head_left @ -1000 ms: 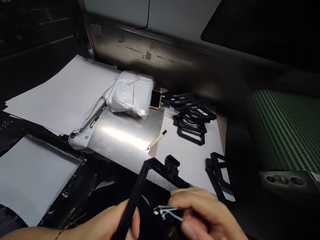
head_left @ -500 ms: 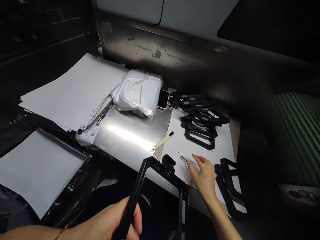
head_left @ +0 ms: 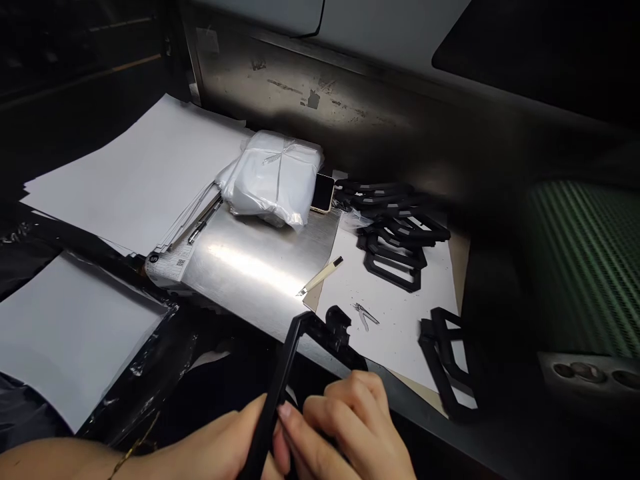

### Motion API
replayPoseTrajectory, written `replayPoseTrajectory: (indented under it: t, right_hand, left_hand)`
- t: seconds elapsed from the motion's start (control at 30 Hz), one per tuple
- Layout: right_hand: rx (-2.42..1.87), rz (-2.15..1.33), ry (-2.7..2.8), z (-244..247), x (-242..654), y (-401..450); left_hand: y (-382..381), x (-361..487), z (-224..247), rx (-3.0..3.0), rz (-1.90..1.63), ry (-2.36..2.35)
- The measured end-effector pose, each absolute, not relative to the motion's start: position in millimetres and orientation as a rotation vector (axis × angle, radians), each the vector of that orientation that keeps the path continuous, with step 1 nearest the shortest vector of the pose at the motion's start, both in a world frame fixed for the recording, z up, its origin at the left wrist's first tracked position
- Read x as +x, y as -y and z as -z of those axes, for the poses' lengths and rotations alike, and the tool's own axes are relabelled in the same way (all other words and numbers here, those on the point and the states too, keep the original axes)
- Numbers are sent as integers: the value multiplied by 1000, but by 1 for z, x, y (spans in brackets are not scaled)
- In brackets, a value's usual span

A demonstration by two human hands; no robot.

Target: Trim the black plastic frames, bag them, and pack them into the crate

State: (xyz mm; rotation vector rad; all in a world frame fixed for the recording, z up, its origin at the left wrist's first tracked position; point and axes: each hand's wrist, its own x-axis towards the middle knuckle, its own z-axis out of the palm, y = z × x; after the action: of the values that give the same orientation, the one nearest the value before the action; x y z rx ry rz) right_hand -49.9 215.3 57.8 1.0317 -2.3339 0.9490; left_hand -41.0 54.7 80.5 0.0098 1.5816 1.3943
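Note:
A black plastic frame [head_left: 283,373] with angled corners stands tilted in front of me, and my left hand [head_left: 235,437] is closed around its left bar. My right hand [head_left: 350,427] has its fingers curled, the fingertips pressed against the inner side of that same bar; part of the frame's right side is hidden behind it. Beyond the frame, small metal nippers [head_left: 365,315] lie with their handles apart on a white sheet [head_left: 345,277]. A cream utility knife [head_left: 320,276] rests across the sheet's left edge, its blade pointing toward the lower left.
More black frames [head_left: 395,260] lie heaped at the back of the sheet, and others [head_left: 447,367] overlap at its right. A plastic-wrapped white bundle [head_left: 277,177] sits beside a phone [head_left: 323,193]. Stacked paper [head_left: 140,173] and a pen [head_left: 204,222] are at left; a metal wall [head_left: 350,100] rises behind.
My right hand has left the nippers and come back toward me to the frame's left bar, its fingers now curled. The nippers stay on the sheet. My left hand keeps its hold.

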Motion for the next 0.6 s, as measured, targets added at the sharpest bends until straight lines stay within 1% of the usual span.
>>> replayPoseTrajectory:
  t: [0.13, 0.2, 0.27, 0.37, 0.4, 0.43, 0.47, 0.6]
  right_hand:
    - [1079, -898, 2269, -53, -46, -209]
    - [1000, -974, 2189, -50, -46, -204]
    - [945, -1153, 2144, -47, -47, -202]
    - [1147, -1650, 2205, -51, -53, -210]
    - [1176, -1781, 2248, -53, -54, -215]
    - [1148, -1831, 2287, -56, -55, -220]
    - [1073, -1788, 2345, -59, -55, -224]
    - [938, -1301, 2435, -63, -50, -230]
  left_hand:
    - [-54, -40, -79, 28, -1425, -1542]
    - [-54, -40, -79, 46, -1432, -1547]
    - [-54, -39, -79, 71, -1445, -1551]
    - [-51, -39, -77, 145, -1466, -1536]
    - [-50, -38, -76, 164, -1465, -1531]
    - [-48, -37, -75, 170, -1461, -1534]
    - [-47, -35, -73, 160, -1457, -1544]
    - [-47, -32, -70, 46, -1457, -1567]
